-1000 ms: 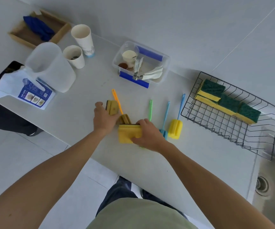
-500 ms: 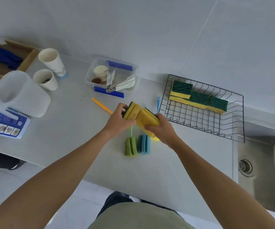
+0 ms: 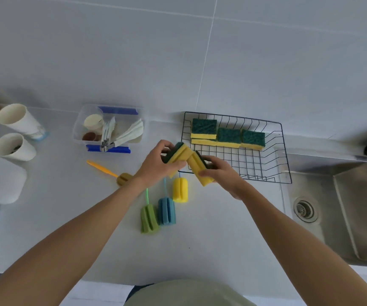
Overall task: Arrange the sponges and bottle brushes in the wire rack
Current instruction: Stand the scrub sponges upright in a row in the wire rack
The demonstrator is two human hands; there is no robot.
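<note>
1. each hand carries a yellow-and-green scouring sponge just at the near left corner of the wire rack [image 3: 286, 151]: the left hand [image 3: 156, 164] is closed around the left sponge [image 3: 178, 154], the right hand [image 3: 220, 173] is closed around the right sponge [image 3: 201, 171], and the two sponges touch at their upper ends.
2. to do this step well, i judge the hands should part the two sponges first, then set each on its long edge in the bare near part of the rack, green side facing the same way as the row at the back (one at a time is tidier).
3. sponges: three stand in a row [image 3: 227, 136] along the far side of the rack, and two are in the hands, five in all.
4. bottle brushes: four lie on the counter [image 3: 56, 195], none in the rack yet. the yellow-headed brush [image 3: 180, 189], blue-headed brush [image 3: 166, 210] and green-headed brush [image 3: 149, 218] sit side by side near the hands; the orange-handled brush [image 3: 103, 167] lies further left.
5. further left stand two paper cups [image 3: 15, 133] and a clear plastic box [image 3: 108, 129]; the sink [image 3: 336, 208] is right of the rack.
</note>
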